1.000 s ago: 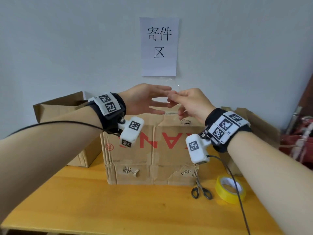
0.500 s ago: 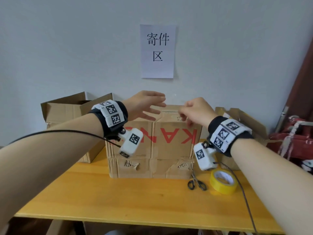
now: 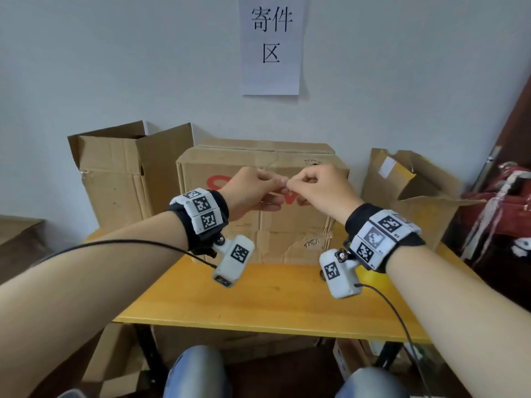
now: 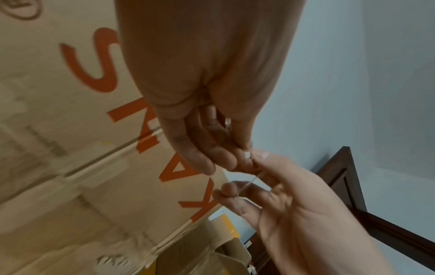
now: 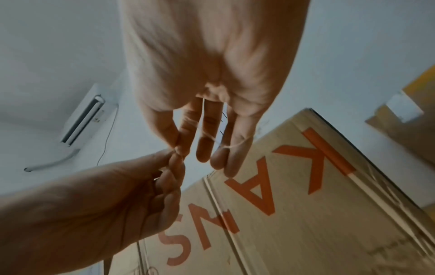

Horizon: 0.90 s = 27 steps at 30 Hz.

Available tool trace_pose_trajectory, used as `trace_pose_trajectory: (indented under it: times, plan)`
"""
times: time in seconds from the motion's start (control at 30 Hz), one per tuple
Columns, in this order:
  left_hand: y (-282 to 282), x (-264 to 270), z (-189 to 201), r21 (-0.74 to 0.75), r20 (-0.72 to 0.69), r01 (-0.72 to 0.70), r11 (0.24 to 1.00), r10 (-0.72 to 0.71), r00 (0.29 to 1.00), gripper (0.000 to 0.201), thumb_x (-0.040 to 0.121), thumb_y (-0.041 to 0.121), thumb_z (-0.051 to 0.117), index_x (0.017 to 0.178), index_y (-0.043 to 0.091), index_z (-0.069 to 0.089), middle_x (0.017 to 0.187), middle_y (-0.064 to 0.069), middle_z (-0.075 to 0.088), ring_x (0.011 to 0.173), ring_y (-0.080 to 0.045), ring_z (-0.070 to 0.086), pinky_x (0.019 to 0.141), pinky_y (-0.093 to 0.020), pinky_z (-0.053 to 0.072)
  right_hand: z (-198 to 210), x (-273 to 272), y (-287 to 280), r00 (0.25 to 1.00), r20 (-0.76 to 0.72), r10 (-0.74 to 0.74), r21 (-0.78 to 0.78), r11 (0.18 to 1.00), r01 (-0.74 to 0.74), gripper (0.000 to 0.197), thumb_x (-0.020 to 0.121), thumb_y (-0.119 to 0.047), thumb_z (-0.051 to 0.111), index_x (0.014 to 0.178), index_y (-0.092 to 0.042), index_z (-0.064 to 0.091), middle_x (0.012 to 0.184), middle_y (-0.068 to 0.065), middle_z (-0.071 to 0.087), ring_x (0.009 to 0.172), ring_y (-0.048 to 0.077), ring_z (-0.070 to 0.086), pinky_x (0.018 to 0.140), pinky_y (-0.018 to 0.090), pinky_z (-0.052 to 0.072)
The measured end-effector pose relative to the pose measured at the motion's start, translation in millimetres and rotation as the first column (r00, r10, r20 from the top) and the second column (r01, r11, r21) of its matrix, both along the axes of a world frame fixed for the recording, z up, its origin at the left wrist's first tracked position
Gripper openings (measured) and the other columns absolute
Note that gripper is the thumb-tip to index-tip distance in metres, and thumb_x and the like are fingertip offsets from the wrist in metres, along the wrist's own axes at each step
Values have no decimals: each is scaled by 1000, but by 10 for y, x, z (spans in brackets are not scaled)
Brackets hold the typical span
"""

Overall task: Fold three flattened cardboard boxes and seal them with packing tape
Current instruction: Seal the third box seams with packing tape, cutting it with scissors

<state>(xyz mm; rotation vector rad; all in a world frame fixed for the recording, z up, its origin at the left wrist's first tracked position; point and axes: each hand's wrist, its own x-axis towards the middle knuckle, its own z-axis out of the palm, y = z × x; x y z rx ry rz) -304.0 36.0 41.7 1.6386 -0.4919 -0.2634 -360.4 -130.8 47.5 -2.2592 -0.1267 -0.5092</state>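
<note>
Two open boxes [image 3: 126,170] [image 3: 408,182] flanking the closed box [image 3: 258,162], hands [image 3: 287,188] before it.

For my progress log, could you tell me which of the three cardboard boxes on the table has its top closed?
The middle box with red lettering: its top flaps lie flat, while the left box and right box stand open.

We see closed brown cardboard box with orange lettering [image 3: 298,222] upright mid-table, top flaps shut. Open brown cardboard box [image 3: 120,179] just left of it, flaps up. Third open brown cardboard box [image 3: 402,188] at right, flaps splayed.
</note>
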Motion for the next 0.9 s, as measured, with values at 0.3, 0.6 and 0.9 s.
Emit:
trace_pose_trajectory:
  times: [0.3,0.6,0.9]
  plan:
    - [-3,4,-325,76,-16,8,997,-7,1000,29,92,32,72,96,4,77,82,-5,74,75,-14,68,79,-32,60,-407,99,-88,998,65,-20,-150,988,29,21,91,-30,72,82,-13,79,107,-1,67,98,12,62,92,39,50]
    - [7,72,-571,-9,-130,90,996,-90,987,18,93,26,70,96,9,73,82,3,72,85,-8,68,71,-25,56,-684,107,-204,999,-27,-25,243,970,31,42,73,-44,87,110,-28,75,111,-13,72,112,7,63,99,35,49]
    - [68,260,-588,-413,-208,-39,910,-52,977,9,99,24,61,101,18,67,99,5,65,103,-15,57,81,-27,52,-896,78,-353,976,-80,201,803,593,-56,20,89,-3,73,109,-3,72,103,18,67,86,31,72,76,37,61]
